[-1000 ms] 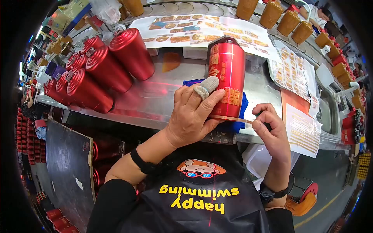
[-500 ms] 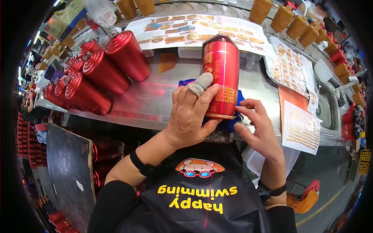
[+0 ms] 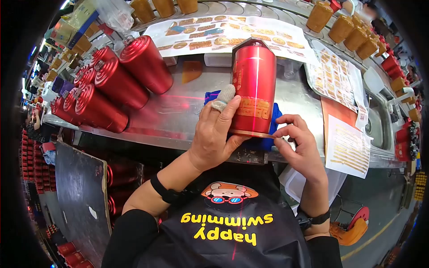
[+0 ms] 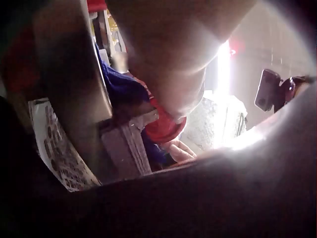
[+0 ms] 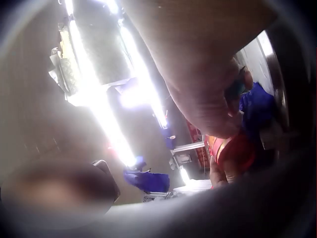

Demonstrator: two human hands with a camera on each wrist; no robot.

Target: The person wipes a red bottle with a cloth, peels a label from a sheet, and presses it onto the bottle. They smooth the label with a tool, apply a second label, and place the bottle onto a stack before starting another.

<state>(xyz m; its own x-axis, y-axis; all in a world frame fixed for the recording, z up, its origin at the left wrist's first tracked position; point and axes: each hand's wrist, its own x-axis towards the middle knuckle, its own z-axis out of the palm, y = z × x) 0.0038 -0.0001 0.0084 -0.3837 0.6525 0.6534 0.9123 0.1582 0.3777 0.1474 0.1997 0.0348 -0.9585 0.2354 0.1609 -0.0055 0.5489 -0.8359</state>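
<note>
A red cylinder with gold decoration lies over a blue cloth on the metal table, its base toward the person. The left hand grips its left side, a knitted cover on one finger and the thumb near the base. At the base's right edge, the right hand pinches the end of a thin gold strip that runs along the rim. In the left wrist view the cylinder's red end shows below the left hand. The right wrist view shows the right hand beside the red cylinder.
Several red cylinders stand at the left of the metal table. Behind the held one lies a sheet of gold stickers; more sheets and one with gold strips lie at the right. A conveyor carries brown containers.
The cylinder has turned, its gold decoration shifting left. The right hand moved off the strip, then came back to the base edge, where its thumb and finger now meet. Brown containers shifted rightward.
</note>
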